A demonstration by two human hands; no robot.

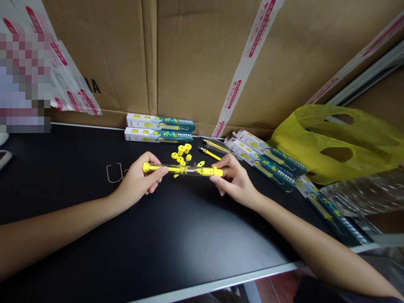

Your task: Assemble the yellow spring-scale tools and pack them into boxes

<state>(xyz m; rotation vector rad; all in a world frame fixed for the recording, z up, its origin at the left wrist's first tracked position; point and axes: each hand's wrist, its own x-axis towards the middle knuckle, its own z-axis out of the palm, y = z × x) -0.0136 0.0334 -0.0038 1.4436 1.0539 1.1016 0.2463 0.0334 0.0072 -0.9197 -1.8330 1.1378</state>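
Observation:
I hold a yellow and clear tube-shaped tool [186,170] level over the black table [158,235], one hand at each end. My left hand [140,179] pinches the yellow cap end on the left. My right hand [235,179] closes its fingers round the yellow collar on the right. Just behind the tool lie several small yellow plastic parts [182,152] and a small metal spring [195,163].
Two boxed tools [159,128] lie at the back by the cardboard wall [195,54]. More flat packages [268,158] fan out to the right, beside a yellow plastic bag [341,143]. Loose yellow rods [210,152] and a wire hook [114,173] lie on the table.

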